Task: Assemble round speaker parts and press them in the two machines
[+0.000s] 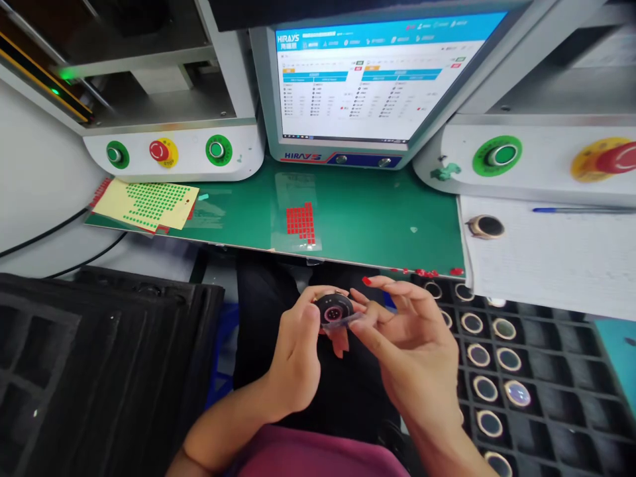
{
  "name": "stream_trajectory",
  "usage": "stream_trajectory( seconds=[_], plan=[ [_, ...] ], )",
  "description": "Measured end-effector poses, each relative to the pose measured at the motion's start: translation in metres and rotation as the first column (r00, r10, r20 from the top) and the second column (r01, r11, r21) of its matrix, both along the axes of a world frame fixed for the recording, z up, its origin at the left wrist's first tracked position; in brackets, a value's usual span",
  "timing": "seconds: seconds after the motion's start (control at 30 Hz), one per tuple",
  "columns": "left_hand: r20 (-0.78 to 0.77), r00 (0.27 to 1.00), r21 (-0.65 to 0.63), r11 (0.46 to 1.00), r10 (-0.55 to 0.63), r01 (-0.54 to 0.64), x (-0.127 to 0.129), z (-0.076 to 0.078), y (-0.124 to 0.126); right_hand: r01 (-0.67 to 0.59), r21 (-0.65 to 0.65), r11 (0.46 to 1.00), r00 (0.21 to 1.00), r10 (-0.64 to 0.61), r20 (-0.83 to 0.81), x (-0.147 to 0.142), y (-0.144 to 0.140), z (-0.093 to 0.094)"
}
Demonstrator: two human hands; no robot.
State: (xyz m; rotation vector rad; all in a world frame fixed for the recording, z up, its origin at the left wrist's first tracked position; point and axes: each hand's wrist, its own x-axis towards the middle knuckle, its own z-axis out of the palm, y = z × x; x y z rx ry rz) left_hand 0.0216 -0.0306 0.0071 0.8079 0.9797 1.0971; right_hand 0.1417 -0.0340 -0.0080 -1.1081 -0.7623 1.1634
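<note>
1. Stacking on the far left, dark empty trays (99, 371) sit beside the person's lap; none of their pockets shows a part.
2. On the green mat (377, 218) above lie a yellow sheet of green dot stickers (146, 204) and, further right, a clear strip of red stickers (301, 221), partly used by the look of its ragged lower rows.
3. The left hand (295, 354) is curled, thumb and fingertips pinching the rim of a small round black part (334, 309) held over the lap, face up.
4. The right hand (412, 344) meets it from the right, thumb and forefinger closed on a thin clear film (355, 320) at the part's edge, the other fingers fanned out; a red sticker (366, 281) clings to one raised fingertip.
5. At right, a black tray (546, 397) holds many ringed parts with several pockets bare, so I judge the batch is midway.
6. One ringed part (485, 226) rests alone on the white sheet (556, 265).
</note>
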Motion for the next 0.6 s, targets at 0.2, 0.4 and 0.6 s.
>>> stream_trajectory(
  seconds=[0.2, 0.4, 0.6],
  plan=[
    [-0.108, 0.992, 0.073, 0.995, -0.063, 0.071, 0.0, 0.008, 0.0, -0.016, -0.068, 0.998, 0.999, 0.014, -0.04, -0.001, -0.002, 0.002],
    [-0.143, 0.987, 0.049, 0.996, -0.073, 0.08, 0.0, 0.008, 0.001, -0.097, -0.041, 0.994, 0.989, 0.092, -0.118, 0.0, -0.001, 0.008],
    [-0.086, 0.996, 0.034, 0.999, -0.036, 0.039, -0.001, 0.002, -0.001, -0.048, -0.065, 0.997, 0.989, 0.039, -0.141, 0.001, -0.003, 0.017]
  ],
)
